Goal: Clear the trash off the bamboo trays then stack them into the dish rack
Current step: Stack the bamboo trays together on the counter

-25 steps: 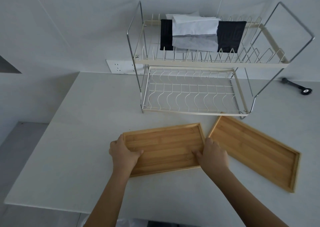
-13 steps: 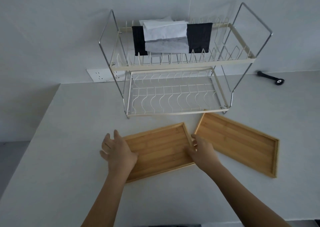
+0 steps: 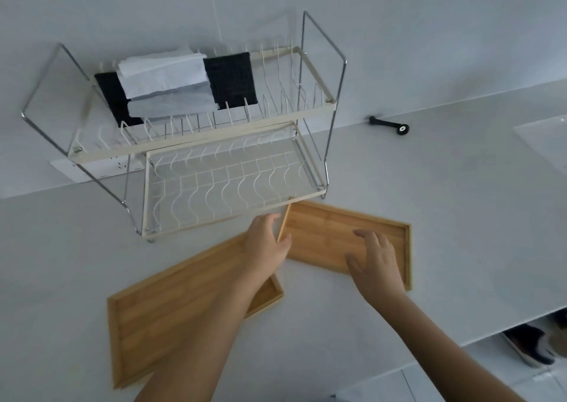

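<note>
Two empty bamboo trays lie flat on the white counter (image 3: 460,217). The left tray (image 3: 171,306) lies partly under my left forearm. The right tray (image 3: 331,233) lies just in front of the two-tier wire dish rack (image 3: 233,186). My left hand (image 3: 267,245) reaches across to the right tray's left rim, its fingers curled at the rim's edge. My right hand (image 3: 374,260) hovers over the right tray's near right part with fingers spread. No trash shows on either tray. The rack's lower tier is bare.
Folded white and black cloths (image 3: 175,85) rest in the rack's upper tier. A small black tool (image 3: 389,124) lies by the wall to the right. A wall socket (image 3: 92,168) sits behind the rack. Shoes (image 3: 527,346) stand on the floor past the counter's right edge.
Both hands have left the left tray and moved right to the right tray. The view has swung and tilted, so the rack now sits further left.
</note>
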